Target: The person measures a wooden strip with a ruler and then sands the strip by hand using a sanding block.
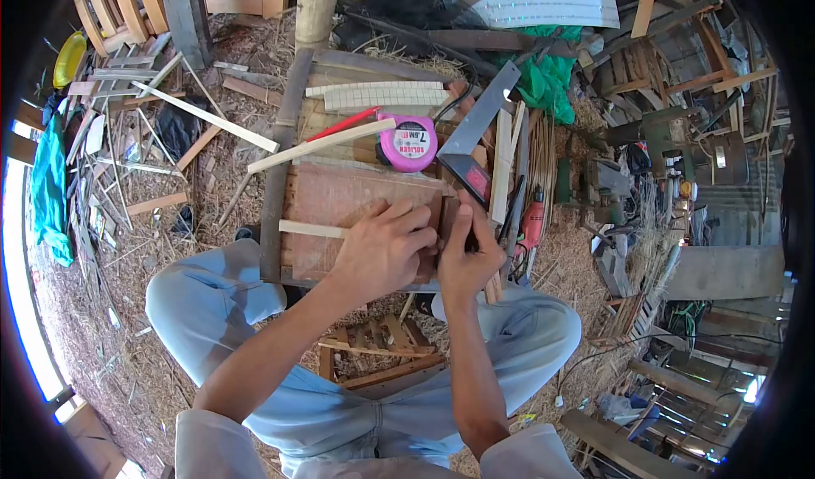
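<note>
My left hand [386, 245] is closed over a thin pale wooden strip [310, 229] lying across a reddish-brown board [340, 192]. Its fingertips reach a dark brown wooden block [447, 211] at the board's right end. My right hand [469, 254] pinches that block from the right, thumb and forefinger up; the strip's far end is hidden by my hands. Just beyond them lie a pink tape measure [409, 144], a try square [480, 131] with a dark stock, a red pencil [344, 123] and another pale strip [323, 145].
Short pale sticks [382, 97] lie in rows at the back of the low wooden bench [293, 97]. A red power drill [531, 222] rests to the right. Wood scraps [161, 199] and shavings cover the ground. A bamboo post [316, 12] stands behind the bench.
</note>
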`<state>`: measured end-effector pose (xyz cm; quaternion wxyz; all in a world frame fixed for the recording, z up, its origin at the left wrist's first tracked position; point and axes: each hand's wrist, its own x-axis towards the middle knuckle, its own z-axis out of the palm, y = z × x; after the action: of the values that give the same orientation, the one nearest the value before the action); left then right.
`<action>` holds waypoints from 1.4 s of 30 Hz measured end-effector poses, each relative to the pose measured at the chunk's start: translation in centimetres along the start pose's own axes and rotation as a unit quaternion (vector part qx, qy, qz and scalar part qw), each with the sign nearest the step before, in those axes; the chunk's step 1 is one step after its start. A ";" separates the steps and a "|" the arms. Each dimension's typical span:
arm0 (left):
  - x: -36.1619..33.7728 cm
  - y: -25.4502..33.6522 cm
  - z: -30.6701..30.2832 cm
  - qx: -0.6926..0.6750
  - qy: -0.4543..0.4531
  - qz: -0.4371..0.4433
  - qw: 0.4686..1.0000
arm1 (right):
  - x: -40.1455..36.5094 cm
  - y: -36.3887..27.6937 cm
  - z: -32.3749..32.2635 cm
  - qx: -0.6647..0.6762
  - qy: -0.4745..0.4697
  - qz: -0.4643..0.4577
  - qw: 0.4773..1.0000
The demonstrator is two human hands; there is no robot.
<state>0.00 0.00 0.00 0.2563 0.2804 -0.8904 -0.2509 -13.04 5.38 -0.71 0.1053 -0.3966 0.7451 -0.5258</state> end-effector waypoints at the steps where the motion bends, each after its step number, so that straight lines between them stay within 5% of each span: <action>1: -0.1 0.1 0.0 -0.007 0.011 0.004 1.000 | -0.5 -0.1 -0.4 -0.035 0.000 -0.036 0.999; 3: 1.4 -0.9 0.2 -0.007 0.044 0.031 0.999 | 0.1 0.4 -0.2 -0.065 0.018 -0.099 0.993; 10: -0.3 0.5 0.0 -0.018 0.020 0.008 1.000 | -1.2 -1.0 -1.1 -0.070 -0.021 -0.037 0.997; 18: 0.2 -0.2 0.0 -0.008 0.031 0.011 0.999 | 0.6 -0.8 -0.1 -0.082 -0.011 -0.150 0.985; 26: 0.4 -0.5 0.2 -0.006 0.037 0.017 0.999 | 1.4 -0.9 0.0 -0.059 -0.040 -0.042 0.997; 42: 0.5 -0.7 0.2 -0.046 0.085 0.026 0.995 | -1.8 -0.3 -1.3 -0.040 -0.011 -0.098 0.994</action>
<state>-0.25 -0.79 -0.45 0.3505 0.2655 -0.8597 -0.2601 -12.46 7.51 -0.33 0.0449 -0.4776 0.7218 -0.4989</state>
